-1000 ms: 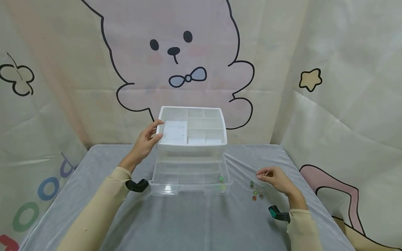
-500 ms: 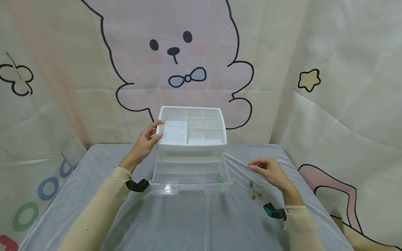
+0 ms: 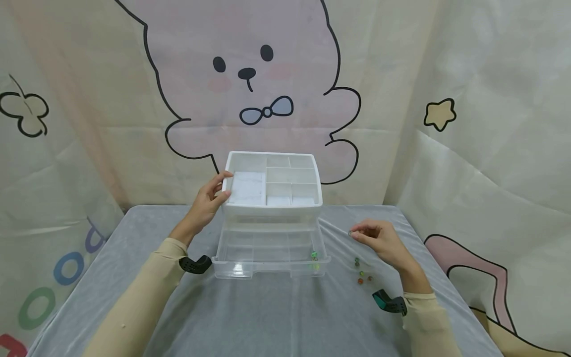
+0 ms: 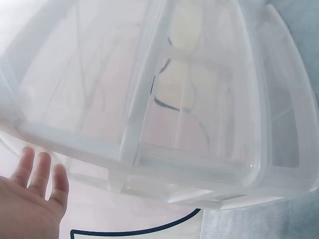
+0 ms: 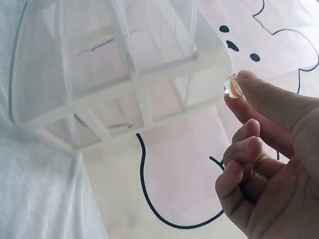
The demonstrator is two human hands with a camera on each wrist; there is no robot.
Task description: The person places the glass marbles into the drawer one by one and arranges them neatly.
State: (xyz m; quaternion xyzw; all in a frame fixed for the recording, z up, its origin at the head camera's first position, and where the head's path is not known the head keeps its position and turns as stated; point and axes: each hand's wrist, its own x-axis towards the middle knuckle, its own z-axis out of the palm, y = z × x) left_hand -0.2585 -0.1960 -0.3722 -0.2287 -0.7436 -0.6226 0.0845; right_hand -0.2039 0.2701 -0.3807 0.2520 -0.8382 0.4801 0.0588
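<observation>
Here the right hand (image 3: pixel 383 242) pinches a small, round, clear glass marble (image 5: pixel 233 86) between thumb and forefinger tip, raised above the table (image 3: pixel 276 317) to the right of the drawer (image 3: pixel 270 253); the remaining fingers curl loosely into the palm. The left hand (image 3: pixel 206 202) rests with straight fingers against the upper left edge of the organiser box (image 3: pixel 272 181), thumb on the rim; it grips nothing. The box is translucent white plastic, rectangular with rounded corners, its top tray divided into several compartments; the clear drawer beneath stands pulled out, with one greenish marble (image 3: pixel 314 255) in its front right corner. Four loose marbles (image 3: pixel 362 271) lie on the grey, faintly creased cloth just below the right hand; a cartoon rabbit backdrop (image 3: pixel 254 84) hangs behind.
</observation>
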